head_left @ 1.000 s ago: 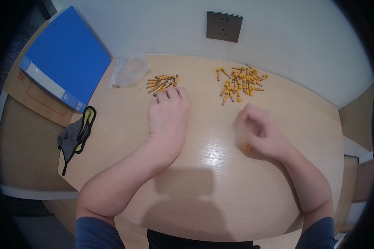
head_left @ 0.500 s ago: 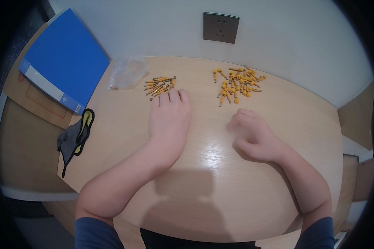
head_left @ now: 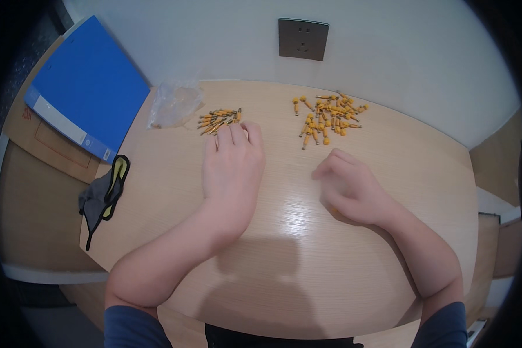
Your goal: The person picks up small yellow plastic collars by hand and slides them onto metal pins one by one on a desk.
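Note:
My left hand (head_left: 233,165) arches over the near edge of a pile of slim yellow pieces with metal ends (head_left: 217,120). Its fingers bend down with the tips and thumb hidden, so what they hold, if anything, does not show. Farther right, my right hand (head_left: 349,188) hovers over the table with its fingers curled in and slightly blurred. A speck of orange shows beneath its thumb, too small to name. Beyond that hand lies a larger heap of yellow pieces with round heads and metal ends (head_left: 327,118).
A clear plastic bag (head_left: 175,104) lies at the back left of the wooden table (head_left: 261,261). Beside it leans a blue binder (head_left: 90,81). On the left edge rests a grey and black fabric item with yellow lining (head_left: 105,194). A dark socket plate (head_left: 303,39) is on the wall.
My right hand's fingers have shifted slightly and are still blurred. My left hand stays at the left pile, and its fingers have spread a little. The whole view has shifted slightly.

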The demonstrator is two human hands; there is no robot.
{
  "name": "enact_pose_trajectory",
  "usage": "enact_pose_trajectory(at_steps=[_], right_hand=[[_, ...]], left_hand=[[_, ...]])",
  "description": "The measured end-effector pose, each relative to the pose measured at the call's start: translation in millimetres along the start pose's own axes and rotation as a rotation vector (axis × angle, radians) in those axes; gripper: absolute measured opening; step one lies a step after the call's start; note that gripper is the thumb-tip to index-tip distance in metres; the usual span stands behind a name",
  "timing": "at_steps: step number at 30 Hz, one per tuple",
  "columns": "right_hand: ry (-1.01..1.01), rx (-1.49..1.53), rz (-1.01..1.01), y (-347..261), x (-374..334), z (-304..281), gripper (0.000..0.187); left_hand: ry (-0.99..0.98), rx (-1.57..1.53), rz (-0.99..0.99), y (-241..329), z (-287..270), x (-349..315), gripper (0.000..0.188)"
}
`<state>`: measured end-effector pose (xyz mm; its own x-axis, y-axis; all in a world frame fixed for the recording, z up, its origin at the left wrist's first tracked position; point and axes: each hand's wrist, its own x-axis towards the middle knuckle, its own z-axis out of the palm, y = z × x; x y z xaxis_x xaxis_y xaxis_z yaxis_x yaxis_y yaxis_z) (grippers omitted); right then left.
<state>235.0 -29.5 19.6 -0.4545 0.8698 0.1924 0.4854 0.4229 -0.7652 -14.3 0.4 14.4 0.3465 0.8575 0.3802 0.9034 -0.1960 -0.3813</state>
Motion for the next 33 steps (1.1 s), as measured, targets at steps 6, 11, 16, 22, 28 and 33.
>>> enact_pose_trajectory(at_steps=[6, 11, 16, 22, 28, 33], right_hand=[[0.146, 0.084, 0.042, 12, 1, 4, 0.011], [0.228, 0.239, 0.007, 15, 6, 9, 0.016], [0.205, 0.233, 0.027, 20, 3, 4, 0.014], [0.148, 0.384, 0.245, 11, 4, 3, 0.010], [0.206, 0.414, 0.245, 10, 2, 6, 0.016], [0.164, 0.446, 0.217, 12, 2, 3, 0.017]], left_hand=[[0.265, -0.428, 0.081, -8, -32, 9, 0.033], [-0.148, -1.643, 0.180, 10, 3, 4, 0.015], [-0.589, -2.035, -0.139, 10, 5, 12, 0.006], [-0.568, -2.021, -0.117, 10, 7, 11, 0.010], [-0.608, -2.013, -0.100, 10, 10, 11, 0.010], [-0.608, -1.975, -0.072, 11, 9, 12, 0.012]])
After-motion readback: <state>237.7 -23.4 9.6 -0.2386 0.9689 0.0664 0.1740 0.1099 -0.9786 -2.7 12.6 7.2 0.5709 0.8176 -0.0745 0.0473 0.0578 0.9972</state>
